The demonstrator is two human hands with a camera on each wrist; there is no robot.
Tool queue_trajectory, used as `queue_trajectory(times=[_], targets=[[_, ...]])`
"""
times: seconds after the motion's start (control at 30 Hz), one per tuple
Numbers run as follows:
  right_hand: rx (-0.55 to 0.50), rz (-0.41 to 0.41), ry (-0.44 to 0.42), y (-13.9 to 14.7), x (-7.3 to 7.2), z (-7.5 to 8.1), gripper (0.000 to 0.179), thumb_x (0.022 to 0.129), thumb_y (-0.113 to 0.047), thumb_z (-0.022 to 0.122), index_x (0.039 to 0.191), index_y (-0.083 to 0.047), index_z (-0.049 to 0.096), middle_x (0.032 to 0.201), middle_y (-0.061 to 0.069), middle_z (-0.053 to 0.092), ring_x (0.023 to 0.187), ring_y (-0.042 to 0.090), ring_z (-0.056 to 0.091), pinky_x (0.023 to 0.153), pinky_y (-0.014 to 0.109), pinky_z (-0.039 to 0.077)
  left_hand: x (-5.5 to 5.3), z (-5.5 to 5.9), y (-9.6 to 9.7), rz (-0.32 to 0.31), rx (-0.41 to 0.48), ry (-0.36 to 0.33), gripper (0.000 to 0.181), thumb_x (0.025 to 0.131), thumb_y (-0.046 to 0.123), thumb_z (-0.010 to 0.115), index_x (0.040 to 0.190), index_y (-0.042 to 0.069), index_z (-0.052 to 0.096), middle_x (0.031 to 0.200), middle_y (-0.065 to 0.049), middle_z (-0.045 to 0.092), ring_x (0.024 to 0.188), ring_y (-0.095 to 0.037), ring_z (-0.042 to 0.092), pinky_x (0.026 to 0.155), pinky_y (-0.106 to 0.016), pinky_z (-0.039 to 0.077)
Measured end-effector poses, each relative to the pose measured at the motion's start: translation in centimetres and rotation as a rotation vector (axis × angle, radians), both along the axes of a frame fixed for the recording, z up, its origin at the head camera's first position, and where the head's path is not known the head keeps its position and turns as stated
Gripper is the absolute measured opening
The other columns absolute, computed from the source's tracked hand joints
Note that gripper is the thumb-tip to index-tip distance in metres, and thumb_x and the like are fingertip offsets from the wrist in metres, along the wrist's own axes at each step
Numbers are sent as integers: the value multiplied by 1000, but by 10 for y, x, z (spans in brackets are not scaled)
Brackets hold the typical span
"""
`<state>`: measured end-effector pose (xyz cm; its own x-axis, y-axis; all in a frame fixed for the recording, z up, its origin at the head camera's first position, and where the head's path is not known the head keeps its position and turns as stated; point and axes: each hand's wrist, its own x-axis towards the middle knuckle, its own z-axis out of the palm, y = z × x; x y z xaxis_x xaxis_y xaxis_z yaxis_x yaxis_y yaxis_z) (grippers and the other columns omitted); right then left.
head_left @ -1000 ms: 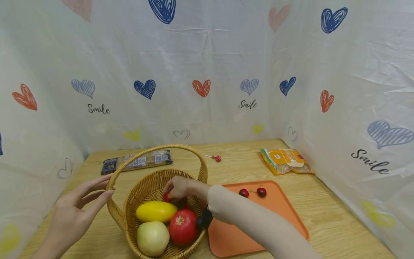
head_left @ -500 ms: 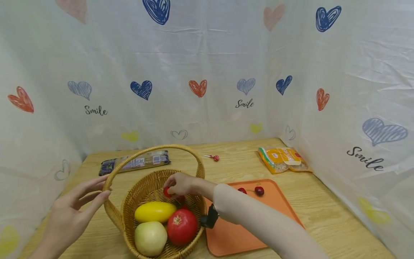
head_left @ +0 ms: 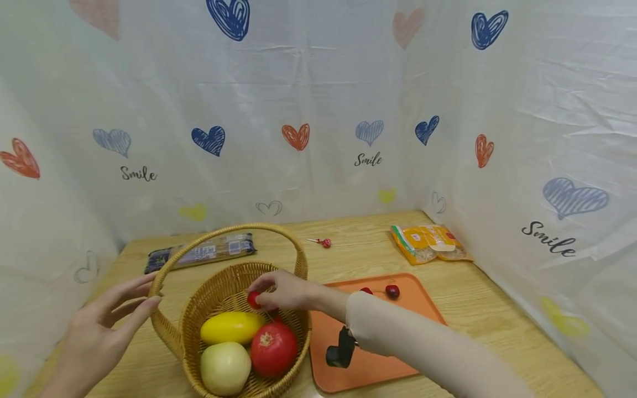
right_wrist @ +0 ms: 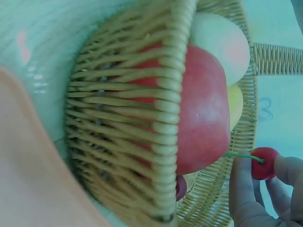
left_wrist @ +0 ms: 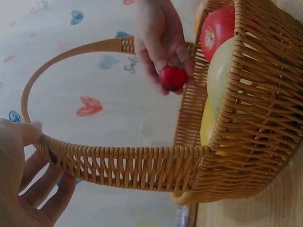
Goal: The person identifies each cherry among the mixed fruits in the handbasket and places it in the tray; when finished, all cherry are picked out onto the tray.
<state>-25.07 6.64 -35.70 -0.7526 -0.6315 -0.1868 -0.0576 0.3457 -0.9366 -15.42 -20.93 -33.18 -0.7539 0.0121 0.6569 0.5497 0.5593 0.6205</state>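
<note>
A wicker basket (head_left: pixel 189 331) stands at the table's front. My left hand (head_left: pixel 102 326) holds its arched handle (head_left: pixel 239 228) on the left side, thumb on one face and fingers on the other. Over the basket's back right part, my right hand (head_left: pixel 286 290) pinches a red cherry (right_wrist: pixel 265 163) between thumb and fingers. The cherry's green stem (right_wrist: pixel 241 155) runs down toward the basket. Inside lie a yellow oblong fruit (head_left: pixel 233 328), a pale green apple-like fruit (head_left: pixel 225 368) and a red pomegranate (head_left: pixel 273 349). Another dark red cherry (right_wrist: pixel 181 187) is partly hidden beside the pomegranate.
Right of the basket lies an orange tray (head_left: pixel 368 373) bearing a pair of cherries (head_left: pixel 392 292), partly behind my right sleeve. Farther back are a long clear package (head_left: pixel 214 251), a lollipop (head_left: pixel 325 242) and an orange food bag (head_left: pixel 430 243). Heart-printed sheets enclose the table.
My right hand has moved slightly up and right within the basket, the cherry in its fingers. My left hand stays on the handle. The whole head view has shifted a little.
</note>
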Motion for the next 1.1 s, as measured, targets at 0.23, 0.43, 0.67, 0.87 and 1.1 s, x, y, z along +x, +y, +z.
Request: queue_trajectory(times=[0.23, 0.43, 0.67, 0.87, 1.1], targets=[[-85, -13, -20, 19, 7, 7, 27, 94, -2, 54, 120, 1, 59, 107, 6, 59, 88, 24, 68, 82, 35, 59, 0, 0, -1, 4, 0, -7, 44, 78, -18, 66, 119, -3, 62, 109, 16, 63, 95, 4, 58, 82, -5, 48], [-94, -3, -42, 39, 13, 8, 26, 93, -5, 57, 119, -3, 60, 108, 6, 61, 89, 22, 68, 84, 35, 58, 0, 4, 0, 2, -29, -1, 42, 79, -16, 66, 119, -3, 61, 108, 18, 61, 93, 5, 58, 82, -6, 49], [-106, 50, -66, 64, 23, 7, 30, 93, -7, 55, 122, -1, 59, 115, 6, 59, 98, 26, 65, 89, 35, 56, -1, 4, 1, 5, -38, 8, 41, 79, -16, 66, 118, -3, 61, 110, 18, 60, 93, 5, 58, 82, -6, 49], [-158, 28, -140, 91, 27, 1, 32, 94, -5, 51, 125, 4, 55, 116, 10, 57, 99, 28, 64, 93, 42, 53, -3, 0, 0, 11, -27, 1, 42, 79, -15, 67, 119, -2, 62, 110, 18, 60, 93, 6, 58, 81, -4, 48], [-169, -35, -162, 122, 30, -13, 32, 93, -3, 52, 123, 7, 54, 116, 14, 56, 100, 29, 63, 94, 47, 51, -2, -1, -2, 17, -33, -9, 41, 80, -13, 67, 119, -1, 61, 112, 19, 59, 92, 8, 57, 80, -4, 48]])
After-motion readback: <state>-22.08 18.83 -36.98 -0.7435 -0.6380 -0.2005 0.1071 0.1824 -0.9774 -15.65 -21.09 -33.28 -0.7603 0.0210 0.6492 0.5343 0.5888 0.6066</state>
